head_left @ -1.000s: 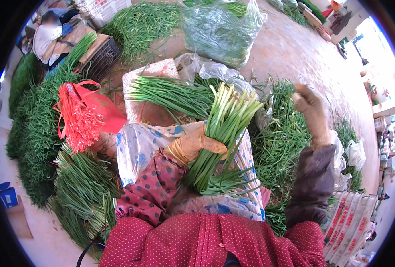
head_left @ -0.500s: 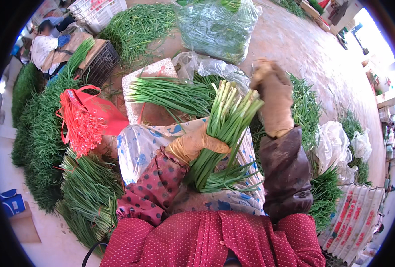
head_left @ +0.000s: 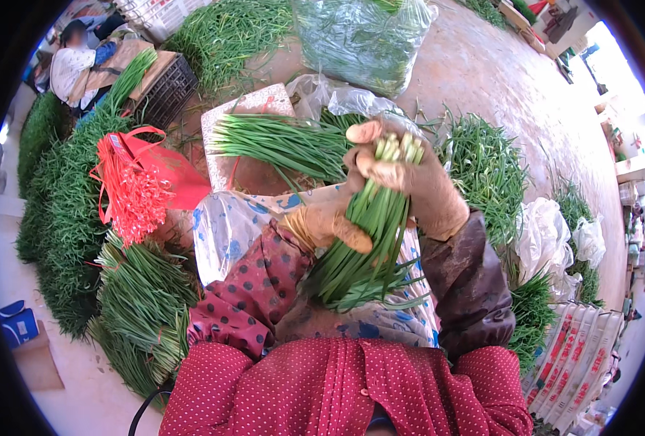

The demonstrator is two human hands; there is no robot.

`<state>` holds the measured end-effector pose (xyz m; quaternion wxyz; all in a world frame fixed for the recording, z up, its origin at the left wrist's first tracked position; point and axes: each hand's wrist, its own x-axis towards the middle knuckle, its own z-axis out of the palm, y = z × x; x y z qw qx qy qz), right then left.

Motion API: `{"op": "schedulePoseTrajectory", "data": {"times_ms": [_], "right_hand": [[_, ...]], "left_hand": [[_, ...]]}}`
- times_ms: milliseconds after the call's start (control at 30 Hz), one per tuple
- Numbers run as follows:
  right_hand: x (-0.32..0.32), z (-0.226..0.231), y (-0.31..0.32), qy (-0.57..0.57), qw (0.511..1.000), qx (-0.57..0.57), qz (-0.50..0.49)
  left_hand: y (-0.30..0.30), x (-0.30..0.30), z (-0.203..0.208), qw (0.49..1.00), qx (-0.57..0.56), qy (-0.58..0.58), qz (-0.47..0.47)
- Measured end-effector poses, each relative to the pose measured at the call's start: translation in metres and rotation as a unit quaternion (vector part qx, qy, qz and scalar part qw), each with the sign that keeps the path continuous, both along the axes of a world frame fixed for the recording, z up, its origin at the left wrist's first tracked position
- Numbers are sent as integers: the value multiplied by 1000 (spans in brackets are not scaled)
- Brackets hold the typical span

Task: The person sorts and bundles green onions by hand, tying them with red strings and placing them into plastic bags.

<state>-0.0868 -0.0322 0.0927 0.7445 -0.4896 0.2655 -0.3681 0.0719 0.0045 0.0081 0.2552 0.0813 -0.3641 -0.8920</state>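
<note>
Both my hands wear tan, soiled gloves. Over my lap, which a blue-patterned plastic sheet (head_left: 224,225) covers, I hold a bunch of garlic chives (head_left: 359,265) upright, pale cut ends at the top. My left hand (head_left: 330,224) grips it around the middle, thumb across the front. Higher up, my right hand (head_left: 417,178) wraps around the stalks just below the pale ends, its fingers bent over them. The green leaf ends fan out onto the sheet. Just beyond lies another bunch of chives (head_left: 279,145) on a speckled board (head_left: 213,123).
Left of me are a red bag (head_left: 181,171) with red ties (head_left: 134,196) spilling out and stacked chive bunches (head_left: 144,305). A filled clear plastic bag (head_left: 362,43) stands ahead. Loose greens (head_left: 486,167) and white plastic bags (head_left: 544,236) lie right. Another person (head_left: 75,69) sits far left beside a dark crate (head_left: 170,91).
My right hand, raised and apart to the right of the bunch before, has come in leftward and closed around its pale upper ends. My left hand keeps its hold.
</note>
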Motion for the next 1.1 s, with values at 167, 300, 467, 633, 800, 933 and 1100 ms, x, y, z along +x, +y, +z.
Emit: {"op": "schedulePoseTrajectory", "data": {"times_ms": [167,300,467,633,800,933,1100], "right_hand": [[-33,58,-62,162,931,-261,-196],[-8,124,-67,357,790,-436,-241],[38,118,-76,376,752,-504,-200],[58,121,-50,369,853,-357,-90],[25,109,-52,437,834,-336,13],[25,91,-51,465,793,-392,-30],[22,62,-56,310,806,-505,5]], "left_hand": [[-45,20,6,943,-187,-163,220],[-78,57,48,868,-277,-165,377],[-78,2,95,729,-455,-238,453],[-48,2,75,890,-138,-50,432],[-32,3,68,961,-18,138,240],[-23,-2,55,962,117,177,169],[-16,8,35,964,166,126,167]]}}
